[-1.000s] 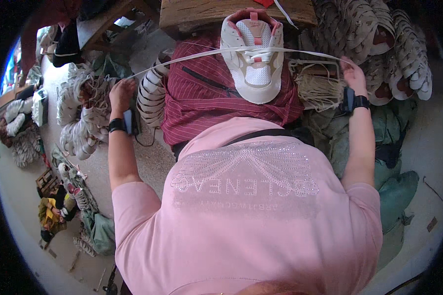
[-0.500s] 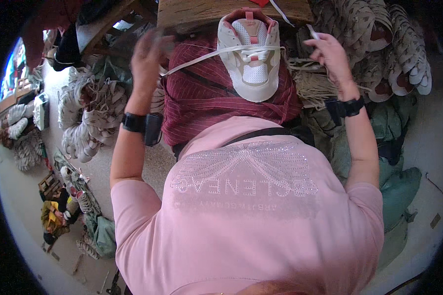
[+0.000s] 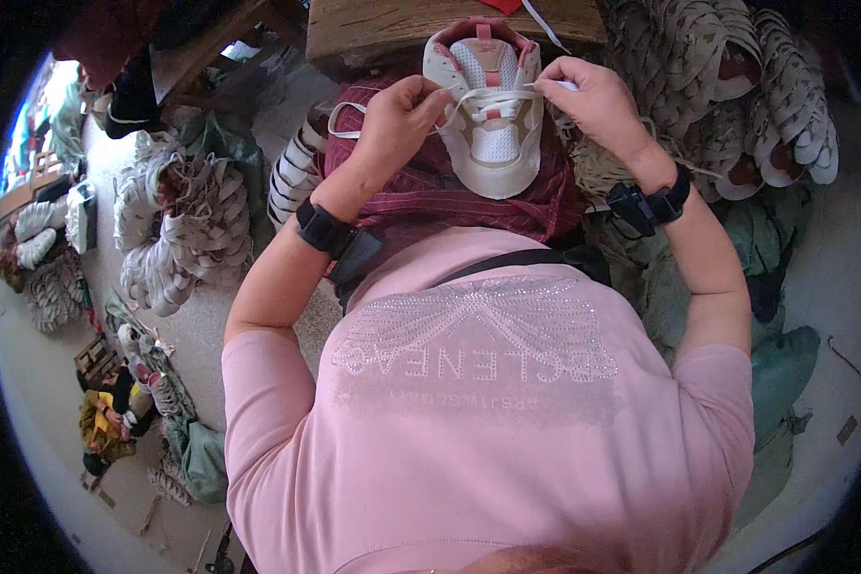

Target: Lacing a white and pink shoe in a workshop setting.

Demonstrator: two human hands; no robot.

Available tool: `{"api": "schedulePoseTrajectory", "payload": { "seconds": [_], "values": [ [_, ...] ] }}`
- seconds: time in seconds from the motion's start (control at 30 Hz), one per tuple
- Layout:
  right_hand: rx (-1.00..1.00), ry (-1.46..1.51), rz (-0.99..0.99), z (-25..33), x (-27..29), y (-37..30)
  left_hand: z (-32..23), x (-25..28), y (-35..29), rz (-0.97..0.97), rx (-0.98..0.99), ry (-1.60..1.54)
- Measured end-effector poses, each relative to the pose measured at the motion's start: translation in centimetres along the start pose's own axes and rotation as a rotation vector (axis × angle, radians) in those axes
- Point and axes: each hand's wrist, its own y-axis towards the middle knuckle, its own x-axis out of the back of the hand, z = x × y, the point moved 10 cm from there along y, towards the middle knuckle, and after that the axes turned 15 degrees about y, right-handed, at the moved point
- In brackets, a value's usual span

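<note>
A white and beige shoe upper [image 3: 493, 148] with pink lining lies over my lap, its rounded toe toward me. A flat white shoelace [image 3: 340, 113] crosses its front and loops out to the left. My left hand [image 3: 392, 134] is closed at the shoe's left side, pinching the lace between thumb and fingertips. At the opposite side my right hand [image 3: 598, 107] pinches the lace close to the eyelets, and a small white piece sticks out of its fingers; whether that is the lace's end I cannot tell.
A wooden bench [image 3: 383, 33] stands just beyond the shoe. Bundles of strung shoe uppers [image 3: 187, 225] lie on the left, with more stacked uppers [image 3: 780, 105] at the far right. Pale loose laces [image 3: 631, 158] hang beside my right wrist. Another person [image 3: 105, 421] sits at the lower left.
Both hands have come inward to the shoe from wide apart. The lace that stretched out to the left now hangs in a slack loop. The shoe has stayed in place.
</note>
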Motion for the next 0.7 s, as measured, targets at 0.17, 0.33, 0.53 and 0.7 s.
{"api": "schedulePoseTrajectory", "payload": {
  "seconds": [0.17, 0.33, 0.53, 0.7],
  "values": [
    [0.067, -0.299, 0.007, 2.5, -0.7, -0.1, 0.1, 0.2, -0.1, -0.017, 0.039, 0.058],
    [0.509, -0.633, 0.004, 6.3, -3.0, -0.7, -0.9, 0.5, 0.4, -0.072, -0.036, 0.220],
    [0.721, -0.832, 0.112, 7.6, -5.2, -1.4, -4.3, 0.5, 0.1, -0.196, -0.208, 0.640],
    [0.821, -0.952, 0.118, 7.8, -7.1, -2.0, -8.5, -1.2, -1.6, -0.388, -0.617, 0.953]
  ]
}}
